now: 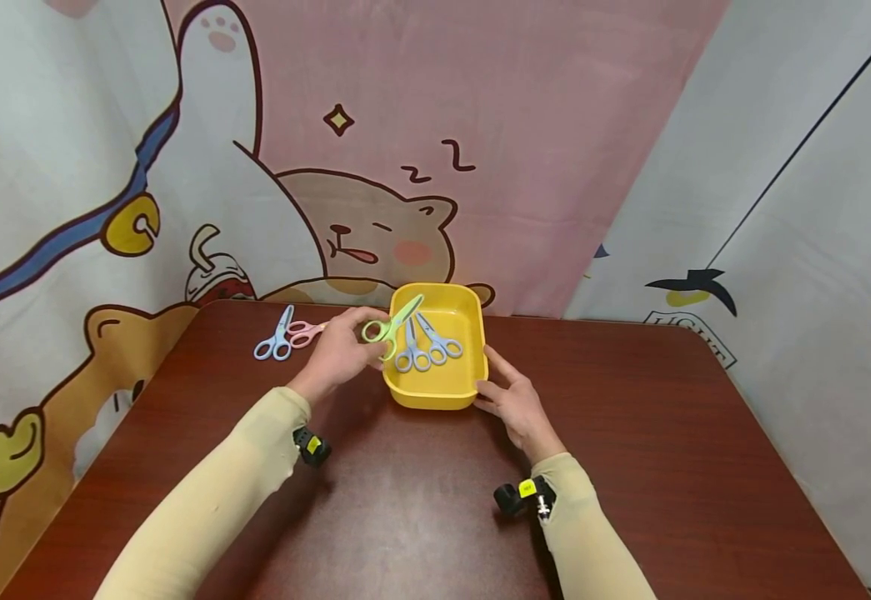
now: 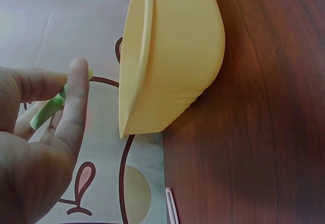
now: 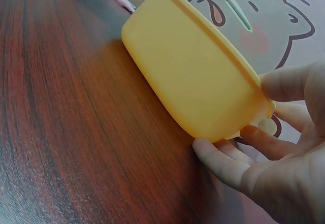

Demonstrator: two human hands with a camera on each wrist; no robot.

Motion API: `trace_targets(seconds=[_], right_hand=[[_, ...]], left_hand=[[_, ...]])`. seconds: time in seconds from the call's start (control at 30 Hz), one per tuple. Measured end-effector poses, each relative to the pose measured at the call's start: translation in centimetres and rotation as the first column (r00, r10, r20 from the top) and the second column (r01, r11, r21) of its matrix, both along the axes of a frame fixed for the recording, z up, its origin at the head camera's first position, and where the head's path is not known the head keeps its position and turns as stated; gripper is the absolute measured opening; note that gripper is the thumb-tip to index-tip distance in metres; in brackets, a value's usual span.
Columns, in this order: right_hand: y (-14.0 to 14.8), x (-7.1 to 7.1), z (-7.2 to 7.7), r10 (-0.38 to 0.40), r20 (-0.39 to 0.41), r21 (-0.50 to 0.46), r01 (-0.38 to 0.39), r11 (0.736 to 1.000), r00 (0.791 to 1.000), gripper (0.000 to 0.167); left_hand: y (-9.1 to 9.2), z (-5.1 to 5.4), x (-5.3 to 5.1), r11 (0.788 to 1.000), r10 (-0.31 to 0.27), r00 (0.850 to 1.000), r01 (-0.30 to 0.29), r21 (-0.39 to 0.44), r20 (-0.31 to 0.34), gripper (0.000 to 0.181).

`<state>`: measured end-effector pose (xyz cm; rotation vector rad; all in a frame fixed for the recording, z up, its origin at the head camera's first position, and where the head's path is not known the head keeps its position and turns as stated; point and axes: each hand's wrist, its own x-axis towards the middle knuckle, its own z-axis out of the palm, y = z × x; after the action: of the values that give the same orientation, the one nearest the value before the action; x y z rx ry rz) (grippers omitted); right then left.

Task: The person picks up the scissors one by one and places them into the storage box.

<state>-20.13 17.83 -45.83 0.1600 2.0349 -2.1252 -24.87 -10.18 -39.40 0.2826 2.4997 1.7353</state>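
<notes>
My left hand (image 1: 341, 354) pinches a pair of green scissors (image 1: 403, 314) by the handles, above the left side of a yellow bin (image 1: 435, 400). The green handle (image 2: 46, 113) shows between thumb and fingers in the left wrist view. Two pairs of blue-grey scissors (image 1: 412, 357) (image 1: 444, 346) lie inside the bin. On the bin's right side rests my right hand (image 1: 518, 408), its fingers spread and fairly straight along the outer wall (image 3: 193, 76). To the left of my left hand lie blue scissors (image 1: 277, 337) and pink scissors (image 1: 303, 333), close together.
The brown table (image 1: 630, 417) carries everything. Behind it hangs a cloth (image 1: 525, 167) printed with cartoon animals, reaching down to the table's back edge. Each forearm wears a small black camera, one on the left (image 1: 312, 447) and one on the right (image 1: 525, 497).
</notes>
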Motion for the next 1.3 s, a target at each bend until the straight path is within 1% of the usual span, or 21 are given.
trace_targets(seconds=[0.17, 0.27, 0.53, 0.63, 0.83, 0.9, 1.07, 1.3], right_hand=[[0.0, 0.0, 0.0, -0.002, -0.008, -0.004, 0.002, 1.000, 1.000, 0.069], [0.0, 0.0, 0.0, 0.001, -0.013, 0.002, -0.001, 1.000, 1.000, 0.069], [0.1, 0.0, 0.0, -0.005, 0.016, 0.000, 0.005, 1.000, 1.000, 0.069], [0.1, 0.0, 0.0, -0.003, 0.013, 0.002, 0.003, 1.000, 1.000, 0.070], [0.0, -0.1, 0.1, 0.001, 0.005, -0.001, -0.001, 1.000, 1.000, 0.070], [0.0, -0.1, 0.1, -0.001, 0.007, -0.002, 0.001, 1.000, 1.000, 0.070], [0.1, -0.2, 0.1, -0.002, 0.009, -0.003, 0.002, 1.000, 1.000, 0.070], [0.0, -0.1, 0.1, -0.003, 0.007, -0.014, 0.003, 1.000, 1.000, 0.070]], left_hand=[[0.3, 0.2, -0.1, 1.000, -0.015, 1.000, 0.015, 0.003, 0.012, 0.042], [0.5, 0.4, -0.2, 0.999, -0.027, 0.999, 0.026, 0.021, 0.020, 0.041], [1.1, 0.7, -0.7, 0.997, -0.041, 0.996, 0.036, 0.062, 0.075, 0.042], [1.4, 0.8, -0.9, 0.997, -0.038, 0.995, 0.031, 0.067, 0.094, 0.042], [1.9, 1.1, -1.1, 0.999, -0.021, 0.990, 0.015, 0.042, 0.139, 0.042], [2.1, 1.2, -1.2, 0.999, -0.022, 0.988, 0.015, 0.051, 0.152, 0.042], [2.6, 1.4, -1.5, 0.997, -0.033, 0.986, 0.020, 0.078, 0.162, 0.042], [3.1, 1.8, -1.7, 0.997, -0.029, 0.985, 0.017, 0.070, 0.169, 0.040]])
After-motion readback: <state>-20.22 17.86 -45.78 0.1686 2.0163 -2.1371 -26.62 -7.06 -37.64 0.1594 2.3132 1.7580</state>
